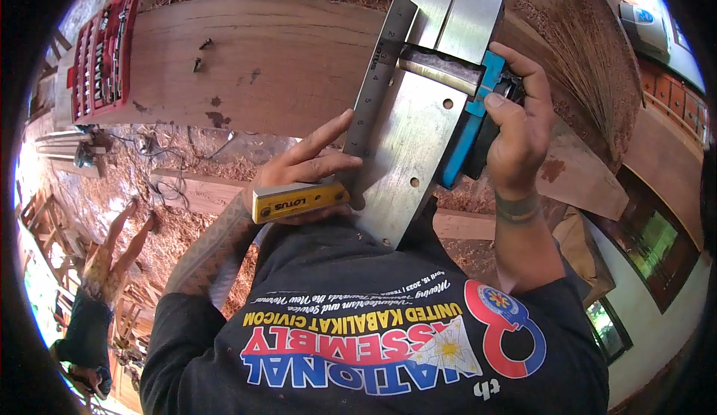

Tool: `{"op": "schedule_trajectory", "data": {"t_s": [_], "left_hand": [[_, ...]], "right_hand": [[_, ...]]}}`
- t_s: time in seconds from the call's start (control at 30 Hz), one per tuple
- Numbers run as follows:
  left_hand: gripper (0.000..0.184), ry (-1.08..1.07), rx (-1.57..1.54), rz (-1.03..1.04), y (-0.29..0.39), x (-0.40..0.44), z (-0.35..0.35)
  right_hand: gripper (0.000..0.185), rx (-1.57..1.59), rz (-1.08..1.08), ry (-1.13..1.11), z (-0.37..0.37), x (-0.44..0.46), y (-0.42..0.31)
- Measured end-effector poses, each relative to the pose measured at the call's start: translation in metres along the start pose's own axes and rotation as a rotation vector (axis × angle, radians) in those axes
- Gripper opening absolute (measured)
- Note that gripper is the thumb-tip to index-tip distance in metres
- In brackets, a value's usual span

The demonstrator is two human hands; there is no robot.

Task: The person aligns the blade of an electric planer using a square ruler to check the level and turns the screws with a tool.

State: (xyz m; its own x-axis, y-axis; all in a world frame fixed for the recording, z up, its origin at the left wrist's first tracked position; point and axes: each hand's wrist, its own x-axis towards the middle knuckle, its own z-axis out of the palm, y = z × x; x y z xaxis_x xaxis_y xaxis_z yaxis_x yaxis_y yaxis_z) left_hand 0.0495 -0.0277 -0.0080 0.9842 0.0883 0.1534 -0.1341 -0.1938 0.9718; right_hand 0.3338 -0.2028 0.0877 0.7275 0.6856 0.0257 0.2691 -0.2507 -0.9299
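An electric hand planer (407, 131) lies upside down in front of my chest, its metal sole facing up and its blue body (463, 150) on the right. The cutter drum (439, 73) shows in the gap between the sole's two plates. My right hand (520, 120) grips the planer's blue side beside the drum. A try square (366, 101) with a yellow handle (299, 201) is in my left hand (310, 165), fingers against the ruled blade. That blade lies along the sole's left edge and crosses the drum gap. My left thumb is mostly hidden behind the handle.
A wide wooden plank (254, 64) lies beyond, with two small dark parts (202, 53) on it. At its left end is a red socket set case (106, 55). Wood shavings cover the ground. Another person (93, 318) is at the far left; a broom (582, 64) is at upper right.
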Motion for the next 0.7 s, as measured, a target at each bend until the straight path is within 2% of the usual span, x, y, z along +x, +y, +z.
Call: {"op": "schedule_trajectory", "data": {"t_s": [0.2,0.4,0.7], "left_hand": [[0.069,-0.002,0.035,0.005,0.0020,0.0009,-0.0014],[0.069,-0.019,0.045,-0.007,0.0031,0.0001,-0.0032],[0.068,-0.039,0.058,-0.010,0.0020,0.0002,-0.0054]], "right_hand": [[0.049,0.082,0.037,-0.001,0.0007,-0.0007,0.0014],[0.044,0.003,-0.030,0.028,0.0031,0.0000,0.0017],[0.041,0.059,0.037,0.069,0.0074,-0.0005,-0.0005]]}}
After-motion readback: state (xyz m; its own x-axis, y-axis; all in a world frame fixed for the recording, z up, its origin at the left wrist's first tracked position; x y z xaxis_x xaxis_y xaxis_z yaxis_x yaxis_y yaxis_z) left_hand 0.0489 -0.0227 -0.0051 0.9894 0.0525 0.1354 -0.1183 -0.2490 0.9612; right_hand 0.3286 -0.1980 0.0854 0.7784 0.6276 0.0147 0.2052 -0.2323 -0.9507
